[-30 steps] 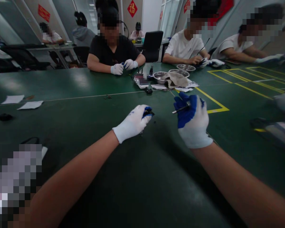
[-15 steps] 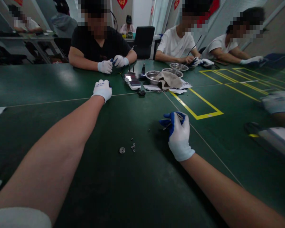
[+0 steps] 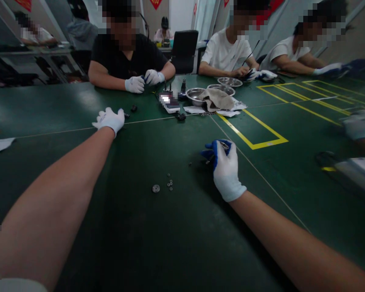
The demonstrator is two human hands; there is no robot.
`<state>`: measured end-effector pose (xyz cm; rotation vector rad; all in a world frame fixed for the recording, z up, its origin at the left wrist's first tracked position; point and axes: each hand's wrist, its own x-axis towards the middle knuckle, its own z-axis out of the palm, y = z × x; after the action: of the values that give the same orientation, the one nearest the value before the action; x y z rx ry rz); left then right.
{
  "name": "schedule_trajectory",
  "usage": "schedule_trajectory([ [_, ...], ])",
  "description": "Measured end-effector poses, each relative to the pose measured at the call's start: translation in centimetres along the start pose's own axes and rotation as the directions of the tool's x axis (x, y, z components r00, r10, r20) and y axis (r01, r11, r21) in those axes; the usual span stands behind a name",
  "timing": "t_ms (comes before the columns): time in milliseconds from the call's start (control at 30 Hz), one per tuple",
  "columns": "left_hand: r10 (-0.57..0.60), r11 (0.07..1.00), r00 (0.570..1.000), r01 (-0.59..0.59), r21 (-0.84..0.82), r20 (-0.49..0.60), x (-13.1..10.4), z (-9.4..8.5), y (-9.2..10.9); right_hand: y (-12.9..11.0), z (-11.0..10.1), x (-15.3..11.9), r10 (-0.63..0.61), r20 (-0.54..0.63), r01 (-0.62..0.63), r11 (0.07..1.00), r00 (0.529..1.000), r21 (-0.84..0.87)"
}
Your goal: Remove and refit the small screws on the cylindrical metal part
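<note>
Tweezers (image 3: 216,152), apparently, pinched in closed right grip (image 3: 223,168); left grip (image 3: 109,119) spread open.

- A workshop for small assembly: a long green work table (image 3: 63,105) with yellow tape outlines (image 3: 252,136) right of the hands.
- Gloved co-workers (image 3: 130,56) sit opposite, beyond steel bowls (image 3: 195,95).
</note>
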<state>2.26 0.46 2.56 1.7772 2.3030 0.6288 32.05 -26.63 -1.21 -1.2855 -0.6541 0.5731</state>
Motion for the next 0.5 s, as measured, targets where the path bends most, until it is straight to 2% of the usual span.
schedule_trajectory([
  [33, -0.001, 1.000, 0.999, 0.000, 0.020, 0.051, -0.5, 0.1, -0.4, 0.1, 0.1, 0.0, -0.011, 0.007, 0.011, 1.000, 1.000, -0.006],
  [100, 0.119, 0.988, 0.984, -0.130, 0.080, 0.130, -1.7, 0.5, -0.8, 0.4, 0.1, 0.1, -0.026, 0.022, 0.026, 1.000, 0.999, -0.017],
  [167, 0.277, 0.948, 0.942, -0.300, 0.104, 0.190, -2.8, 0.9, -0.6, 0.5, 0.2, 0.1, -0.026, 0.033, 0.027, 0.999, 0.999, -0.022],
  [233, 0.371, 0.910, 0.897, -0.403, 0.098, 0.242, -4.0, 1.1, 0.0, 0.4, 0.3, 0.1, -0.016, 0.032, 0.017, 0.999, 0.999, -0.028],
  [333, 0.426, 0.880, 0.866, -0.464, 0.103, 0.263, -6.0, 1.2, 0.9, 0.4, 0.4, 0.3, -0.005, 0.032, 0.006, 1.000, 0.999, -0.028],
  [500, 0.554, 0.806, 0.767, -0.592, 0.022, 0.324, -10.5, 0.5, 1.4, 0.8, 0.6, 0.4, -0.030, 0.074, 0.028, 0.999, 0.997, 0.019],
])
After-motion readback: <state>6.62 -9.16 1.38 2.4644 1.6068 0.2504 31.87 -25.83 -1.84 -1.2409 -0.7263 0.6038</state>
